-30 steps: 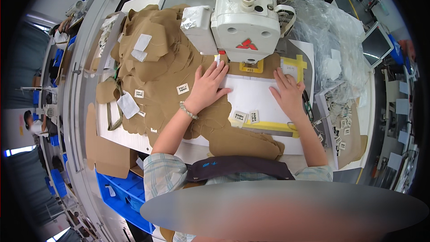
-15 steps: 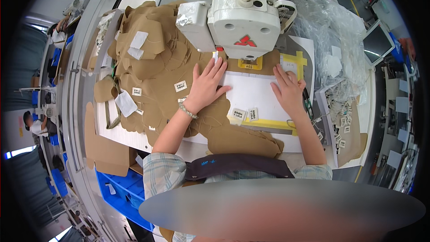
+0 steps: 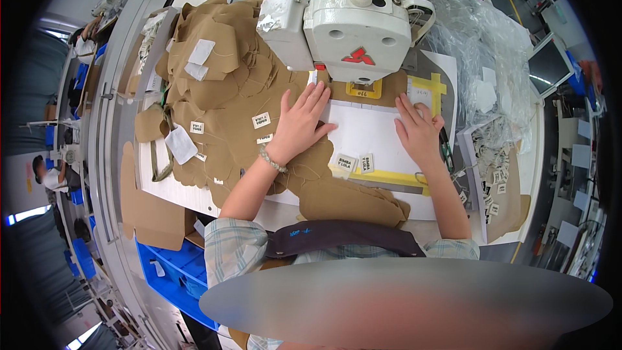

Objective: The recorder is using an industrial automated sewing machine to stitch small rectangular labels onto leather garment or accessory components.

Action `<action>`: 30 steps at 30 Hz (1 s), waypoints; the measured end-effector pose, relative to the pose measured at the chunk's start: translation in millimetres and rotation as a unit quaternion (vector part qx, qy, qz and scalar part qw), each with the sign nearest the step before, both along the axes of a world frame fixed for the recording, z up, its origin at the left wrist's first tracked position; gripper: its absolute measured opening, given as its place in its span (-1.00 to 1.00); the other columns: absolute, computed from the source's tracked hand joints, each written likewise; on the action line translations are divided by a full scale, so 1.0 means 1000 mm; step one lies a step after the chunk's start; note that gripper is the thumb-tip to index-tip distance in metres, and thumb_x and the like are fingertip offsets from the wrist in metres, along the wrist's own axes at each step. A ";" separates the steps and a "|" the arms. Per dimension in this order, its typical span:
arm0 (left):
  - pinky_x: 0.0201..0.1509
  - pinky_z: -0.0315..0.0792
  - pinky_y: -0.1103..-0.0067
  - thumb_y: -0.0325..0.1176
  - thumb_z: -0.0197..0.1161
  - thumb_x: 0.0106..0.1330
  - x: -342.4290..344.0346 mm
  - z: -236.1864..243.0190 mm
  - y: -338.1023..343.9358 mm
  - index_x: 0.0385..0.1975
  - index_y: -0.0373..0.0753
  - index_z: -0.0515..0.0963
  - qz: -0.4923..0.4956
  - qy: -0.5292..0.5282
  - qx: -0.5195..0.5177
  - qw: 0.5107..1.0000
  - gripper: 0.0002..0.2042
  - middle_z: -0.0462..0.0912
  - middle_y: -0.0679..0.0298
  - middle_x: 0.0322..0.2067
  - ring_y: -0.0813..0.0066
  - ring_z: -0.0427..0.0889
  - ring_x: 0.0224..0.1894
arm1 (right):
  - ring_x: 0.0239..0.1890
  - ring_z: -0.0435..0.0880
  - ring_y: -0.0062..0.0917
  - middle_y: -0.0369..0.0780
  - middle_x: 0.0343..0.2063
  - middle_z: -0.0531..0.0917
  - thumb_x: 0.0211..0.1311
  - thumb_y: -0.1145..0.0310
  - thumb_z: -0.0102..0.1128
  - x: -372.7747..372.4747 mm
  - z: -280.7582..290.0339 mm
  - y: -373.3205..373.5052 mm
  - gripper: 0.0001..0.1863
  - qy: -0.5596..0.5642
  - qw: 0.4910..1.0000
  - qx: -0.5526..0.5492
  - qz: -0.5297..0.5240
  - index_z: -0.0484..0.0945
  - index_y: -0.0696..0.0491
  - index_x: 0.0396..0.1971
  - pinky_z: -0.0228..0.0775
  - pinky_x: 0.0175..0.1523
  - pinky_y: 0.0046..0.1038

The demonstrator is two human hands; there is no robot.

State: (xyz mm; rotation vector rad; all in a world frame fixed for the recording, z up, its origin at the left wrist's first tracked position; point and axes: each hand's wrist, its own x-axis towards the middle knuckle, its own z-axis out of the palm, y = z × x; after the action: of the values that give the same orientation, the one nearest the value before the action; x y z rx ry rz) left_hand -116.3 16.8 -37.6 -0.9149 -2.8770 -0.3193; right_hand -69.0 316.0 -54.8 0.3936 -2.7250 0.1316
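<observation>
Barely shifted in view since the earlier frame, the left hand (image 3: 301, 123) and right hand (image 3: 416, 131) rest wide, gripping nothing, at either end of a brown piece (image 3: 392, 91) beneath a white machine head (image 3: 359, 29), where uneven pressure could skew it.

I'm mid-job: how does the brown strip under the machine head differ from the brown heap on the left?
The brown strip lies flat, while the brown heap is many overlapping, rumpled pieces. The strip is narrow and small; the heap spreads wide over the left side of the table. The strip has a yellow frame over it, whereas white labels lie scattered on the heap. Both are much the same brown.
</observation>
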 end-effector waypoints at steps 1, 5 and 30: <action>0.37 -0.06 -0.03 0.09 0.17 0.28 0.001 -0.001 0.000 0.35 -0.17 0.24 0.003 -0.013 0.001 1.000 -0.29 0.24 0.21 0.37 0.33 0.19 0.41 | 0.02 0.45 -0.59 -0.46 0.18 0.51 0.15 0.20 0.24 0.000 0.001 0.000 -0.50 0.000 1.000 0.000 -0.001 0.51 -0.08 0.13 0.04 0.00 -0.30; 0.36 -0.05 -0.02 0.09 0.18 0.28 0.001 -0.001 0.001 0.33 -0.18 0.25 0.003 -0.001 0.015 1.000 -0.30 0.27 0.22 0.36 0.34 0.23 0.39 | 0.02 0.46 -0.60 -0.46 0.18 0.52 0.15 0.20 0.24 0.000 0.001 0.000 -0.51 -0.004 1.000 -0.005 -0.002 0.52 -0.08 0.13 0.04 0.00 -0.30; 0.30 0.04 0.01 0.07 0.21 0.26 0.004 -0.001 0.001 0.31 -0.07 0.32 0.023 -0.013 0.035 0.999 -0.36 0.29 0.22 0.34 0.20 0.28 0.34 | 0.00 0.47 -0.62 -0.46 0.17 0.53 0.12 0.23 0.26 0.000 0.003 -0.001 -0.49 -0.007 1.000 -0.011 -0.003 0.52 -0.08 0.13 0.02 0.03 -0.33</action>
State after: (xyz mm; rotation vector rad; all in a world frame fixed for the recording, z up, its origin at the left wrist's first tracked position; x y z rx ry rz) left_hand -112.6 17.9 -38.8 -0.8371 -2.8853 -0.4269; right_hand -69.0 314.9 -51.5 0.3786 -2.7359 0.1638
